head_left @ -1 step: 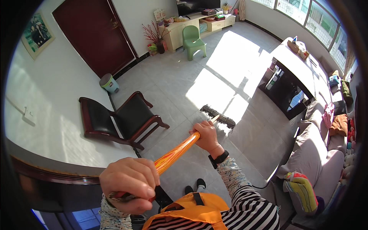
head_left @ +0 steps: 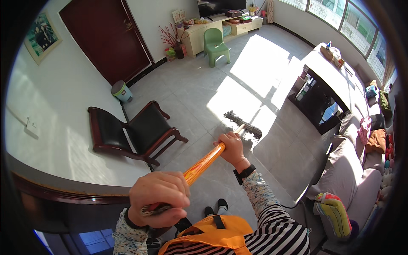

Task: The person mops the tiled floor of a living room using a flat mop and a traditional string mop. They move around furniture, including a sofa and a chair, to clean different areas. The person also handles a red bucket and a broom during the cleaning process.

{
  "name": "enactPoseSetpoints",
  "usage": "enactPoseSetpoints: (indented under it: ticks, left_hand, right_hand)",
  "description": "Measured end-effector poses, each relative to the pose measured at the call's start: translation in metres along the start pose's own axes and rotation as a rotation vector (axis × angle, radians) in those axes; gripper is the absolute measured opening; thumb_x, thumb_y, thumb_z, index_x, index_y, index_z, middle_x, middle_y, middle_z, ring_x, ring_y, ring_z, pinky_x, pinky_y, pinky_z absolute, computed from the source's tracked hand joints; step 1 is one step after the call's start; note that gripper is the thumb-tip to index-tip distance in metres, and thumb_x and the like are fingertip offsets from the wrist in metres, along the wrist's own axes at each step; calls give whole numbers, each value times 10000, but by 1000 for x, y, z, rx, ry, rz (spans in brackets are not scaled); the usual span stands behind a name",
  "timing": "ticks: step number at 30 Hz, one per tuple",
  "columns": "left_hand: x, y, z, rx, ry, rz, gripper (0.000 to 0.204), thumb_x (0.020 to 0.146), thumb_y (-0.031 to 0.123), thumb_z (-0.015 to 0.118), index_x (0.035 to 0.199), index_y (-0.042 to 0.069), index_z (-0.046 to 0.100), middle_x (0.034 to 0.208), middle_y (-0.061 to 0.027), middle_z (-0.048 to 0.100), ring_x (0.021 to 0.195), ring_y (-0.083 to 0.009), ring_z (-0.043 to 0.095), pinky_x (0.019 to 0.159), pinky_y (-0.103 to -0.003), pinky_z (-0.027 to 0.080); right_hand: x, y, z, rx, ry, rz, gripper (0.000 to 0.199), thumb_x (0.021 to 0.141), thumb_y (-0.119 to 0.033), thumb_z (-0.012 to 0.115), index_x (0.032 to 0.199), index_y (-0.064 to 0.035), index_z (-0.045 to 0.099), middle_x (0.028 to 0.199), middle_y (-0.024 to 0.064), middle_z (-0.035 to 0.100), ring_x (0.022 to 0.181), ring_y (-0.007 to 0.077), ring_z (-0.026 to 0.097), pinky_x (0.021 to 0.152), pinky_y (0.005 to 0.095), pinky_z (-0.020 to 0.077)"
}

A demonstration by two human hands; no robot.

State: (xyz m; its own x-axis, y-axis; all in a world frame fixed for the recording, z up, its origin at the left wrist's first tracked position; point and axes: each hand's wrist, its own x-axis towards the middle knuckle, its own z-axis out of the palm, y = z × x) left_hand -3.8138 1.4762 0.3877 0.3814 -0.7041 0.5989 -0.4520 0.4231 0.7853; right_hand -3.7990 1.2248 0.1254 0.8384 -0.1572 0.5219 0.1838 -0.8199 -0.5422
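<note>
Both hands are closed round the orange, wood-patterned pole of a mop [head_left: 205, 163]. At the lower left, my left hand [head_left: 159, 196] grips the pole's upper end, close to my body. Farther down the pole, my right hand [head_left: 232, 148] wraps round it, with a black band on that wrist. Beyond the right hand, the wide grey fringed mop head [head_left: 253, 130] lies at the edge of a sunlit patch on the grey tile floor [head_left: 187, 106]. The pole slants away from me, to the right.
A low black-seated wooden chair [head_left: 148, 127] stands left, near a bin [head_left: 122, 91]. A green plastic chair [head_left: 216, 46] is ahead, before the TV cabinet [head_left: 195, 40]. On the right are a long table [head_left: 325, 66] and a sofa [head_left: 340, 165] with cushions.
My left hand has moved to the right and a little up with the pole's end. My right hand and the mop head have shifted slightly to the right.
</note>
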Motion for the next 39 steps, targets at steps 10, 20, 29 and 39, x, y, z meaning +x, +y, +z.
enactPoseSetpoints:
  ticks: [10,20,29,39]
  left_hand:
    - [-52,-197,71,293,128,-195,100,843,15,670,930,55,638,737,-54,624,652,-228,602,668,-329,487]
    - [-150,-72,75,144,241,-237,88,870,126,643,847,78,573,664,-58,627,611,-275,605,663,-392,461]
    - [-205,-47,87,144,319,-270,114,803,110,652,776,87,544,603,-39,570,574,-254,592,615,-363,440]
    - [-262,39,19,53,267,-264,144,915,169,632,969,41,592,671,-116,635,623,-298,639,600,-394,460]
  right_hand:
    - [-23,158,131,-25,-265,347,442,775,-177,798,1172,-127,610,1124,78,678,1042,348,611,908,419,505]
    - [-125,39,127,136,-598,66,353,754,-38,722,1084,-91,608,1069,93,677,948,352,583,844,457,482]
    - [-135,25,139,121,-926,-1,322,733,-16,712,1036,-78,623,1091,93,652,982,347,598,854,447,499]
    - [-182,-102,153,125,-803,-56,295,711,-91,763,979,-98,639,1025,92,662,992,335,609,846,434,508]
